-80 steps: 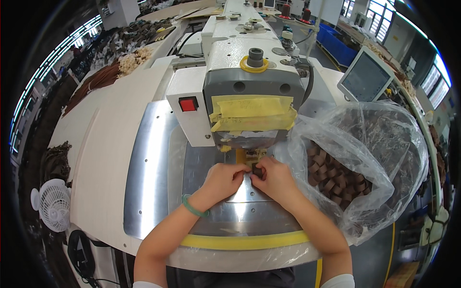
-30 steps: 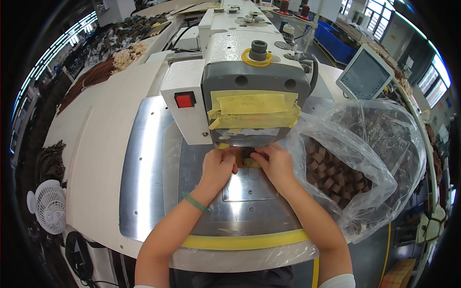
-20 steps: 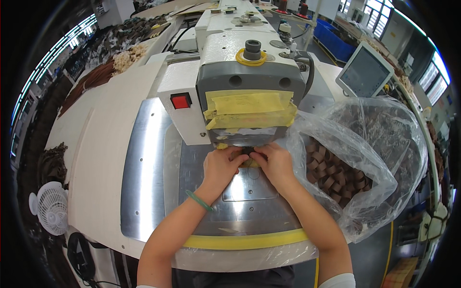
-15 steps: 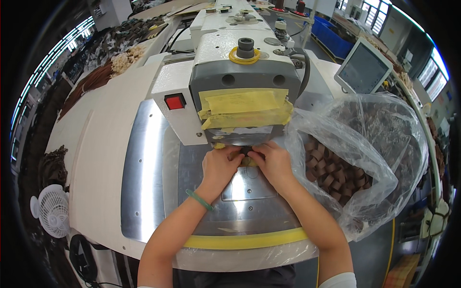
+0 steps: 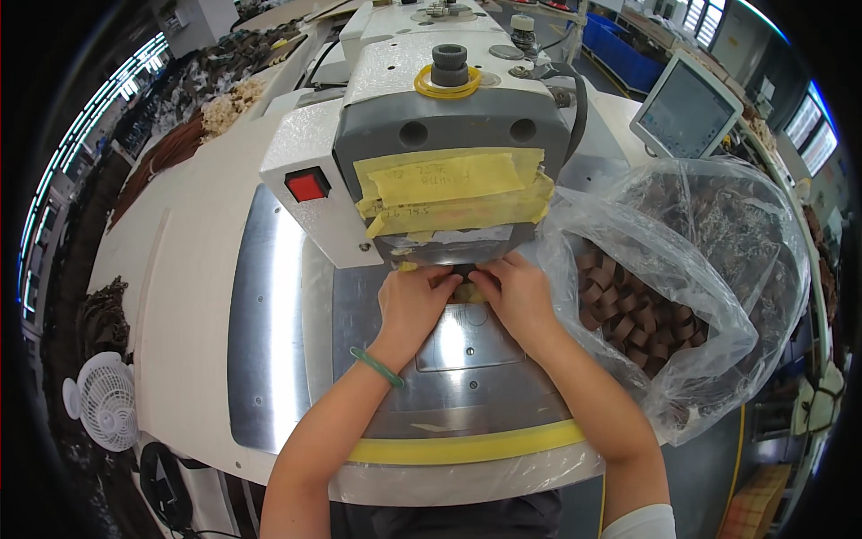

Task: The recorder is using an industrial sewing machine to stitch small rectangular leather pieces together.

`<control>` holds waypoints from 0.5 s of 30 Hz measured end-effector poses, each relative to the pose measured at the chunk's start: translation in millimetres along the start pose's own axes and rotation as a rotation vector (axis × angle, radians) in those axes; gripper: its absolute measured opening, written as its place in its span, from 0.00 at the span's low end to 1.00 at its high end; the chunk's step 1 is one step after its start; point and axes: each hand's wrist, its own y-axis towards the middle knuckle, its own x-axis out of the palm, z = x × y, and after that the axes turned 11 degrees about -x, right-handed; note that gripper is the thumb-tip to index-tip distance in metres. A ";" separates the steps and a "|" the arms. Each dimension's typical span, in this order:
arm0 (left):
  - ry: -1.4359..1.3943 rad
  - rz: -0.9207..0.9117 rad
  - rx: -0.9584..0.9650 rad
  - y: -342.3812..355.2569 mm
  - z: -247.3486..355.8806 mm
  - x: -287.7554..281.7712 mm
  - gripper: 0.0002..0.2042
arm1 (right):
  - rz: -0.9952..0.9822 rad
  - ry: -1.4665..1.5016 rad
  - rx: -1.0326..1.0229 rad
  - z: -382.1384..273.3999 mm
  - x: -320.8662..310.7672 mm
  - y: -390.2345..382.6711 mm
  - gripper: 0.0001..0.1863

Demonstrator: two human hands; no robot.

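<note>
Beneath the front of a white and grey industrial sewing machine [image 5: 453, 117], both my hands meet close together. The fingers of my left hand [image 5: 411, 301] are closed and bent inward, with a green bangle [image 5: 377, 366] on that wrist. From the other side my right hand [image 5: 518, 296] pinches toward the same spot. Between the fingertips shows a small dark brown piece [image 5: 463, 270], mostly hidden by the fingers and the machine head. Just below it lies a yellowish patch [image 5: 467, 293] at the edge of the metal plate [image 5: 469, 337].
To the right, a clear plastic bag [image 5: 745, 296] lies open with many brown strap loops [image 5: 633, 305] inside. A screen [image 5: 687, 106] stands behind it. At the left edge are a white fan [image 5: 106, 404] and dark fabric [image 5: 106, 314]. Yellow tape [image 5: 467, 446] runs along the front edge.
The whole view has shifted slightly, with the machine head higher in the picture. My hands stay together at the same place under the machine, with only slight finger movement.
</note>
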 end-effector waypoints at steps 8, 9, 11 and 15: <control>0.059 0.024 0.077 -0.4 -3.9 -0.4 0.12 | -0.013 -0.027 -0.098 -0.5 1.5 -2.8 0.05; 0.060 0.025 0.072 -0.3 -5.2 -0.5 0.12 | -0.017 -0.011 -0.076 -1.0 1.8 -1.5 0.04; 0.055 0.073 0.158 -0.5 -4.7 0.5 0.09 | -0.023 -0.003 -0.052 -1.3 -0.6 0.0 0.04; 0.055 0.047 0.177 0.1 -6.2 0.8 0.08 | -0.032 0.036 0.017 -3.1 -2.3 2.3 0.04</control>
